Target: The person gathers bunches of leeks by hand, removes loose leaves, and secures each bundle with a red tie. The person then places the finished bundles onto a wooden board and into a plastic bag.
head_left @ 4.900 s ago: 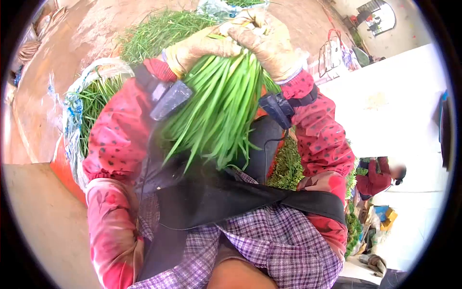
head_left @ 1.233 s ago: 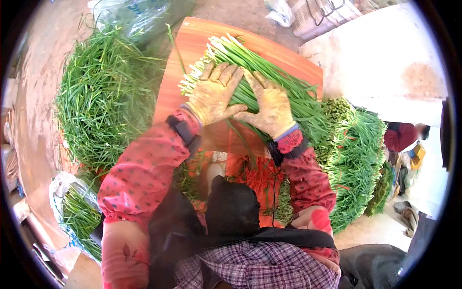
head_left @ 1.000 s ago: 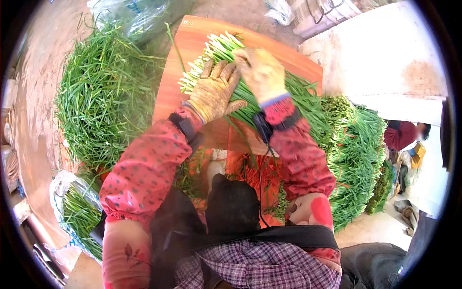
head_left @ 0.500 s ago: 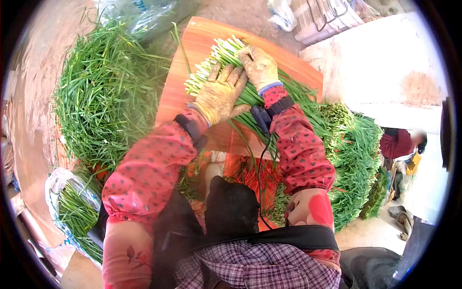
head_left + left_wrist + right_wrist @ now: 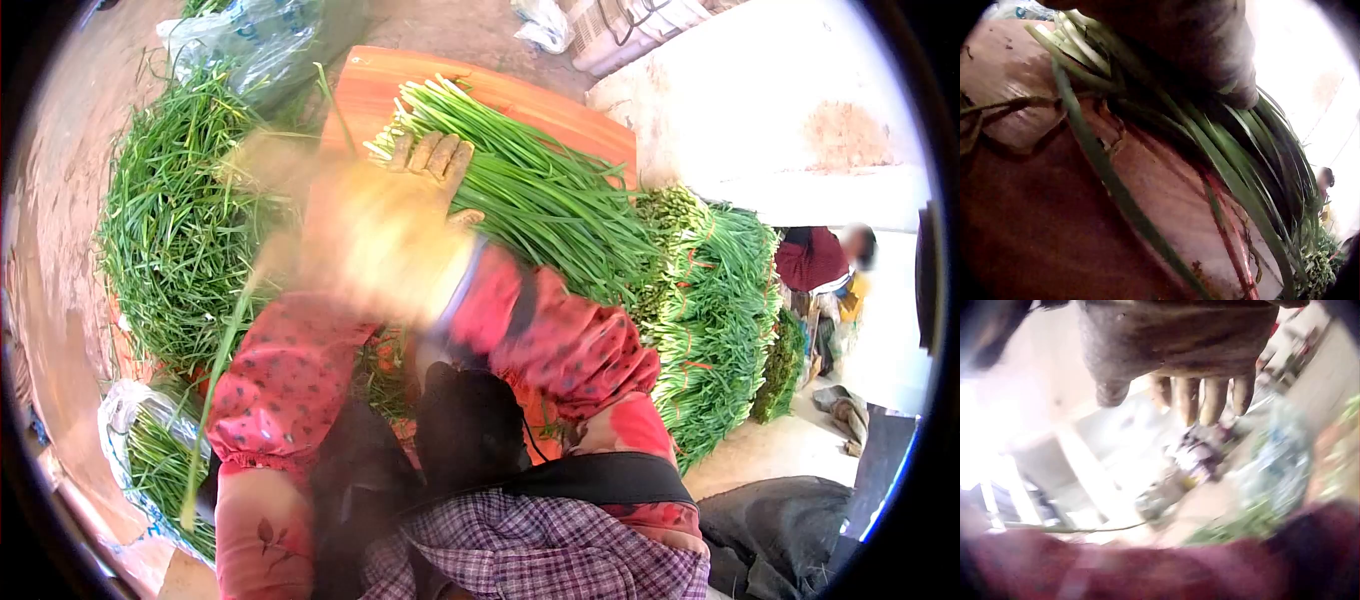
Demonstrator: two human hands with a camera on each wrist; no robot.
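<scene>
A bundle of garlic chives lies across an orange-brown wooden board, pale stem ends to the left. On its stem end rests my left hand, gloved, fingers straight and thumb out to the side. My right hand, gloved and motion-blurred, is crossed over the left wrist and hides part of the left hand. A single long leaf hangs in the air below the right fingertips. In the right wrist view the fingers are extended and spread. Under the left hand, loose blades trail over the board.
A heap of loose chives is at the left, below a clear plastic bag. Another bag of chives sits lower left. Tied bundles are stacked at the right. A person is farther off, beyond a white wall.
Earlier both hands held the chives up; then they lay on the board under both hands. The right hand plucked at the stems, then swung left across the left wrist. The left hand stayed on the bundle.
</scene>
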